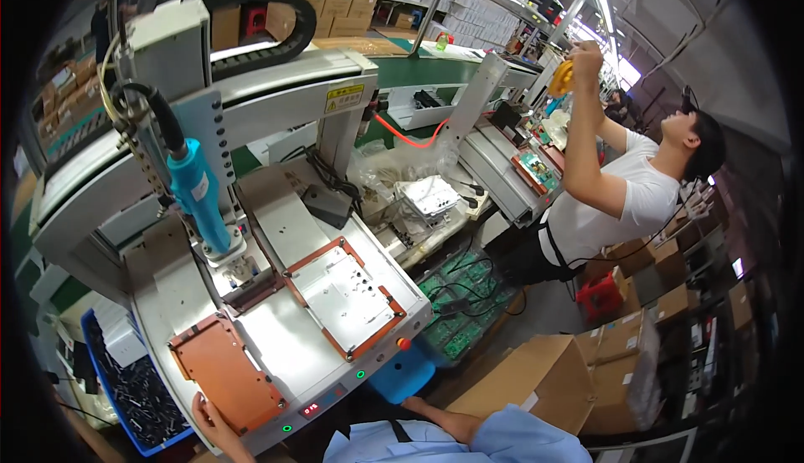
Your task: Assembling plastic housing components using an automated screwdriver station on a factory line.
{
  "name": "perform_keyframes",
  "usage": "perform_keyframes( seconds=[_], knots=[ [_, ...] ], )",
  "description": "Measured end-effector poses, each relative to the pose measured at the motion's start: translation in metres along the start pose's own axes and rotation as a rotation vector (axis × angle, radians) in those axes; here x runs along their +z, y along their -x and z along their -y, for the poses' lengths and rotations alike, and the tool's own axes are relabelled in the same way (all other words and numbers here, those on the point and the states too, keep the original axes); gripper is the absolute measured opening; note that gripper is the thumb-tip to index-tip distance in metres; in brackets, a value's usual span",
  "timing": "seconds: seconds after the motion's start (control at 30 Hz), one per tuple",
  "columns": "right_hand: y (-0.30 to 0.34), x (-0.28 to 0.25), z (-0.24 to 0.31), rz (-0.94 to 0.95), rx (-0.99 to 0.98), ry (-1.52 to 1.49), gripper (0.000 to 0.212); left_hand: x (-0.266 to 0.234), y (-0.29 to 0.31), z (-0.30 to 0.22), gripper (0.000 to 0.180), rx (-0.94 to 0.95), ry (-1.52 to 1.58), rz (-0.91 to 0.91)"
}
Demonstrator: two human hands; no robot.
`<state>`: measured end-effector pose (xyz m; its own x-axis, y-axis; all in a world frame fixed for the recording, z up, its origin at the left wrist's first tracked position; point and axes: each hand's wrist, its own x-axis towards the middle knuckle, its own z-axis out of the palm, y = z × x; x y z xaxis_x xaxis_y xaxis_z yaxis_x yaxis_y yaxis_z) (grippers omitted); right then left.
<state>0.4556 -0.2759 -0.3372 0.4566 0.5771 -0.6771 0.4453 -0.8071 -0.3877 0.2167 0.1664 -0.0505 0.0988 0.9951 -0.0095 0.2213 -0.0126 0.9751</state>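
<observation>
My left hand (214, 429) is at the near left corner of a flat orange-brown fixture plate (224, 371), its fingers apart and seeming to touch the plate's edge. My right hand (415, 404) is low beside a blue plastic bin (404, 374) below the machine's front, and its fingers are too hidden to read. To the right of the bare plate, a second orange-brown frame (358, 352) holds a white metal panel (339, 294) with several small dark parts on it. Above and between the two fixtures stands a blue electric screwdriver (199, 195), mounted on the machine's gantry.
A blue crate (138, 404) of black parts stands at the left. Green circuit boards (469, 304) lie right of the machine, with cardboard boxes (528, 379) nearer me. A person (624, 178) in a white shirt raises a yellow object (560, 79) at the right.
</observation>
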Motion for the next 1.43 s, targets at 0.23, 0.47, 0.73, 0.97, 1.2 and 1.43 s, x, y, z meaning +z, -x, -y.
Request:
perform_keyframes(
  seconds=[0.23, 0.47, 0.73, 0.97, 1.2, 1.43],
  knots=[
    [-0.021, -0.029, -0.008, 0.014, -0.023, -0.005, 0.036, -0.003, -0.005, 0.016, 0.031, 0.027, 0.012, -0.03],
    [-0.049, -0.085, 0.026, 0.192, -0.149, 0.166, 0.033, -0.002, 0.019, -0.033, 0.034, 0.053, -0.145, -0.225],
    [-0.083, -0.081, 0.004, 0.11, -0.077, 0.048, 0.042, -0.002, 0.013, -0.026, 0.034, 0.03, -0.251, -0.18],
    [-0.085, -0.09, 0.01, 0.054, 0.019, -0.087, 0.044, 0.005, 0.014, -0.034, 0.033, 0.008, -0.179, -0.182],
    [-0.09, -0.09, 0.019, 0.067, 0.064, -0.125, 0.041, 0.008, 0.018, -0.045, 0.031, 0.031, -0.18, -0.185],
    [-0.182, -0.006, -0.072, 0.134, -0.148, 0.052, 0.038, 0.016, 0.008, -0.034, 0.031, 0.03, -0.038, -0.148]
  ],
)
